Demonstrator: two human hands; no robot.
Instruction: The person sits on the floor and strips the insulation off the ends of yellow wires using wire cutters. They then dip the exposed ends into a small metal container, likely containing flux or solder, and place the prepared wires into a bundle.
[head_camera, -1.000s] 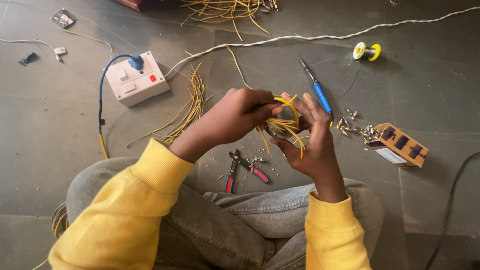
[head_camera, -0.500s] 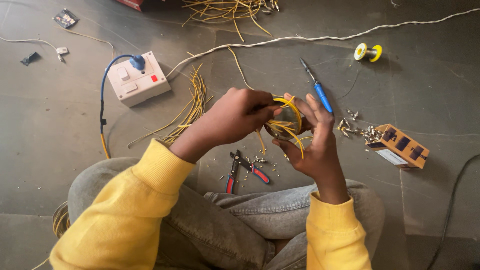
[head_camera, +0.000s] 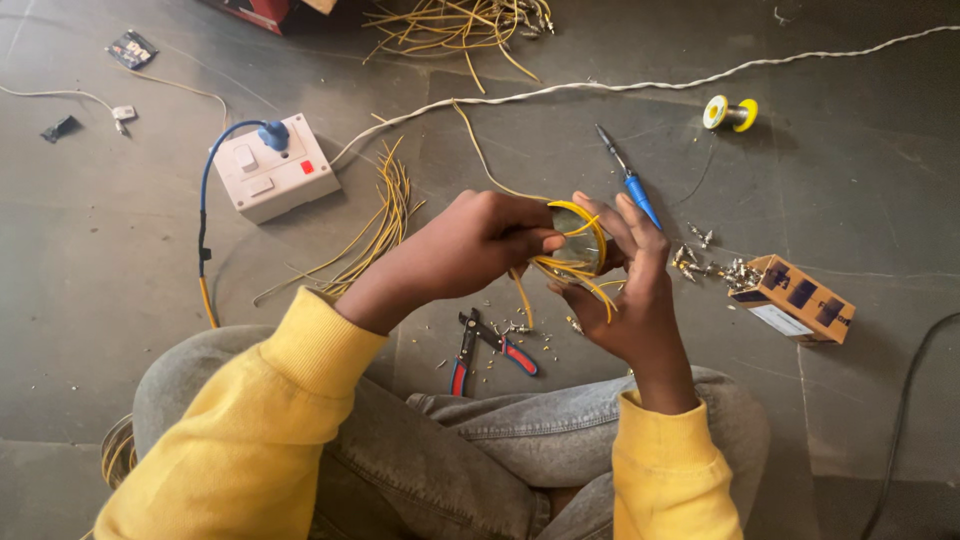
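Both arms in yellow sleeves reach forward over crossed legs in grey jeans. Left hand (head_camera: 470, 250) comes in from the lower left, knuckles up, fingers curled, thumb and fingertips pinched closed toward the right. Right hand (head_camera: 625, 290) rises from the lower right, wrist bent, palm facing left, fingers spread and cupped. The hands meet at the fingertips.

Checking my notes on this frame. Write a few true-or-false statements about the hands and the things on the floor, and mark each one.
1. Both hands, left hand and right hand, hold a bundle of yellow wires. True.
2. The pliers are in the right hand. False: they lie on the floor near the knees.
3. A blue plug is in the white socket box. True.
4. The blue-handled tool lies left of the socket box. False: it lies right of it.
5. The solder spool sits inside the small cardboard box. False: it lies apart, farther away.
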